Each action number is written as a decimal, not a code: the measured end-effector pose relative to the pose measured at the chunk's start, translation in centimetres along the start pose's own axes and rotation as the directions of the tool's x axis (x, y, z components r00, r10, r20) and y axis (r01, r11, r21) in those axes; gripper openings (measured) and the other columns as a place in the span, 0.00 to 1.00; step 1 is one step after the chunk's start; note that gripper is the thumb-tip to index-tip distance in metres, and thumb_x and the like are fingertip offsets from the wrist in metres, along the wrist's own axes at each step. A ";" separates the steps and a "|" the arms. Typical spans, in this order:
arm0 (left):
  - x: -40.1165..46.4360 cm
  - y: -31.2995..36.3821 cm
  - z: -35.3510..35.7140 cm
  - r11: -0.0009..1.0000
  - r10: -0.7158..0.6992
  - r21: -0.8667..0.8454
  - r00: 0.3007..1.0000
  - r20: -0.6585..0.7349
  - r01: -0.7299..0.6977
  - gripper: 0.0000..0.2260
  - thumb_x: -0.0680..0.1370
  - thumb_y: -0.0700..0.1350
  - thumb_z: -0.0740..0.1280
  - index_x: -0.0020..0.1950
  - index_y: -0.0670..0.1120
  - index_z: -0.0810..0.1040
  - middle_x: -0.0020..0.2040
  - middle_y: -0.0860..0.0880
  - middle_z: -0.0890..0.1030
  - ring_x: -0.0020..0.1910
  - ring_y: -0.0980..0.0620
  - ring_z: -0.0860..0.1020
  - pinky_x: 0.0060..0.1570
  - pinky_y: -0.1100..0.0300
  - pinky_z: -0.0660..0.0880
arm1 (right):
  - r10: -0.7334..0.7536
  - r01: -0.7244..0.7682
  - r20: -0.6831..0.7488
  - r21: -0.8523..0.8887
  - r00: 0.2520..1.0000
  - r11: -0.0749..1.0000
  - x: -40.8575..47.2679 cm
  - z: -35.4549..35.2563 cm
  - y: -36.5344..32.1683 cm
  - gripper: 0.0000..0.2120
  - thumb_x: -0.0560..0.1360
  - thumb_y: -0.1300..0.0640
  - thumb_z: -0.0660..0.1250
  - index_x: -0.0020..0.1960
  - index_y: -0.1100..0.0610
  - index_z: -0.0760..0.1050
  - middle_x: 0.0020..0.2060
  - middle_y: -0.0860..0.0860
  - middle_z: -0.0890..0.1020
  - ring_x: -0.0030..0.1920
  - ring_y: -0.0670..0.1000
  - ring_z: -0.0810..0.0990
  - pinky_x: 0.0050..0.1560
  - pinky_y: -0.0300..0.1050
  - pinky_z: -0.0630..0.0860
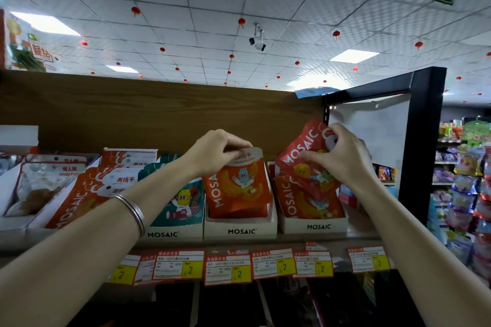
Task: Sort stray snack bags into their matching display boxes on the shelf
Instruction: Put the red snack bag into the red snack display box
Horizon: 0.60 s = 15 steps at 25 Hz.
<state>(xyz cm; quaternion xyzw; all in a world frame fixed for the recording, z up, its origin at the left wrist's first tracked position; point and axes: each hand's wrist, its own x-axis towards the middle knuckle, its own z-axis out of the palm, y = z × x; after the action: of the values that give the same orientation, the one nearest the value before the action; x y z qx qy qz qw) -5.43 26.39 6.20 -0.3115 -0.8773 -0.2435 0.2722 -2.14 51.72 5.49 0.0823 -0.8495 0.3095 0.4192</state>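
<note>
A long wooden shelf (170,114) is lined with white cardboard display boxes (240,229). An orange snack bag (236,186) is pinched at its top by the left hand (218,151) over the middle box. A tilted red snack bag (305,156) is gripped by the right hand (342,156) above the rightmost box.

Left hand (215,150) pinching orange bag (237,188) top in middle display box (240,229); right hand (342,156) gripping tilted red bag (303,156) above right box (316,225).
</note>
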 end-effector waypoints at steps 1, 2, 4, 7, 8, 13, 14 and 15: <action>0.1 0.1 0.4 1.000 0.002 0.022 1.000 0.030 -0.003 0.14 0.79 0.42 0.64 0.65 0.47 0.77 0.60 0.49 0.81 0.55 0.57 0.79 0.51 0.59 0.80 | 0.001 -0.001 0.004 0.001 1.000 1.000 0.0 -0.1 0.2 0.31 0.60 0.39 0.76 0.55 0.54 0.70 0.49 0.49 0.79 0.50 0.52 0.77 0.52 0.51 0.75; 0.2 0.1 0.9 0.999 0.003 0.051 0.998 0.060 -0.006 0.14 0.79 0.42 0.64 0.65 0.48 0.77 0.60 0.49 0.80 0.56 0.56 0.79 0.53 0.57 0.80 | 0.002 -0.002 0.004 0.003 1.000 1.000 0.0 -0.1 0.4 0.31 0.60 0.39 0.76 0.55 0.54 0.70 0.50 0.50 0.80 0.51 0.53 0.78 0.53 0.52 0.76; 0.3 -0.1 2.0 0.993 -0.003 0.117 0.994 0.113 -0.011 0.15 0.80 0.44 0.63 0.66 0.48 0.76 0.61 0.49 0.80 0.57 0.55 0.79 0.54 0.55 0.79 | 0.006 -0.006 0.000 -0.002 1.000 1.000 0.0 -0.3 0.8 0.32 0.60 0.39 0.76 0.55 0.54 0.71 0.51 0.51 0.81 0.52 0.54 0.79 0.54 0.54 0.76; 0.4 -0.5 3.2 0.983 -0.021 0.182 0.995 0.102 0.002 0.14 0.80 0.46 0.62 0.66 0.50 0.75 0.61 0.50 0.80 0.56 0.55 0.79 0.54 0.55 0.79 | 0.026 -0.026 -0.006 -0.034 1.000 0.999 0.1 -0.6 1.3 0.32 0.59 0.38 0.75 0.55 0.53 0.71 0.51 0.51 0.81 0.51 0.54 0.79 0.53 0.54 0.77; 0.5 -0.6 3.4 0.973 -0.011 0.233 0.996 0.091 -0.010 0.14 0.80 0.47 0.62 0.66 0.51 0.75 0.60 0.50 0.80 0.56 0.55 0.79 0.55 0.55 0.78 | 0.034 -0.035 -0.014 -0.046 0.999 0.998 0.1 -0.7 1.5 0.32 0.59 0.37 0.75 0.55 0.54 0.71 0.51 0.51 0.81 0.51 0.54 0.79 0.53 0.54 0.77; 0.6 -0.9 4.4 0.863 0.061 0.502 0.998 0.009 -0.057 0.16 0.80 0.53 0.60 0.66 0.54 0.74 0.61 0.52 0.77 0.61 0.51 0.71 0.62 0.52 0.63 | 0.063 -0.068 -0.076 -0.067 0.995 0.995 0.0 -1.6 1.9 0.35 0.59 0.36 0.75 0.57 0.55 0.71 0.53 0.52 0.81 0.53 0.56 0.79 0.53 0.54 0.76; 0.5 -0.9 4.6 0.861 0.065 0.507 0.998 -0.025 -0.043 0.16 0.79 0.55 0.60 0.66 0.54 0.74 0.62 0.52 0.75 0.63 0.51 0.69 0.63 0.52 0.61 | 0.072 -0.078 -0.086 -0.073 0.994 0.994 0.0 -1.7 2.1 0.36 0.58 0.35 0.75 0.57 0.55 0.71 0.53 0.52 0.80 0.53 0.56 0.78 0.53 0.53 0.75; 0.5 -0.8 4.8 0.870 0.069 0.491 0.996 -0.056 -0.032 0.17 0.79 0.56 0.61 0.67 0.54 0.73 0.63 0.52 0.74 0.64 0.51 0.68 0.64 0.52 0.60 | 0.077 -0.084 -0.098 -0.073 0.992 0.994 0.0 -1.7 2.1 0.37 0.57 0.33 0.74 0.57 0.55 0.71 0.53 0.52 0.80 0.53 0.56 0.78 0.54 0.54 0.75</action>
<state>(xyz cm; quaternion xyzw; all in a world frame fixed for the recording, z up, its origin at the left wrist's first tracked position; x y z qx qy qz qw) -7.85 28.89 2.83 -0.2463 -0.8916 -0.0173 0.3796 -1.87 54.41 5.35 0.0168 -0.8425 0.2969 0.4492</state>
